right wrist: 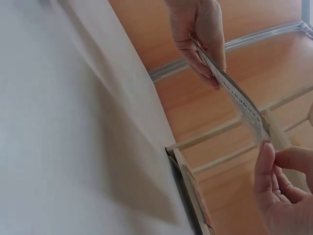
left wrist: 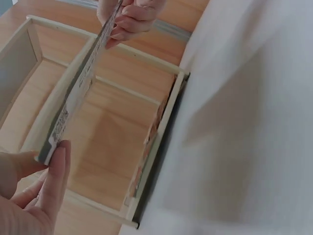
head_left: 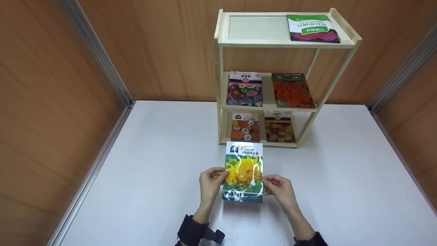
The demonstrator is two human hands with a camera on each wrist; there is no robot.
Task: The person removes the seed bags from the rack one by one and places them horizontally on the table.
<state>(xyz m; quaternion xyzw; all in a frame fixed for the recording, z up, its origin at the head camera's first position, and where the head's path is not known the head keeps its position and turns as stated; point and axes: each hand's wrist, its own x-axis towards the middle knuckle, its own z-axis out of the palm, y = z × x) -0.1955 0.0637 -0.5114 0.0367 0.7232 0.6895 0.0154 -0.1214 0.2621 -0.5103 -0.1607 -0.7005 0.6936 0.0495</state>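
A glossy seed packet with yellow sunflowers (head_left: pixel 244 172) is held up between both hands in front of the shelf. My left hand (head_left: pixel 212 182) pinches its left edge between thumb and fingers; my right hand (head_left: pixel 280 190) pinches the right edge. Both wrist views show the packet (left wrist: pixel 80 93) nearly edge-on, raised above the table, its shadow falling on the white surface. In the right wrist view the near hand (right wrist: pixel 286 186) grips one edge with thumb and fingertips, and the other hand (right wrist: pixel 200 39) grips the far edge.
A three-tier wooden shelf (head_left: pixel 266 45) stands at the back of the white table (head_left: pixel 164 164). A green-and-white packet (head_left: pixel 313 28) lies on its top right. Two packets, purple-flowered (head_left: pixel 244 90) and red-flowered (head_left: pixel 293 91), lie on the middle tier; orange-flowered (head_left: pixel 245 129) and yellow-flowered (head_left: pixel 280 129) packets lie below.
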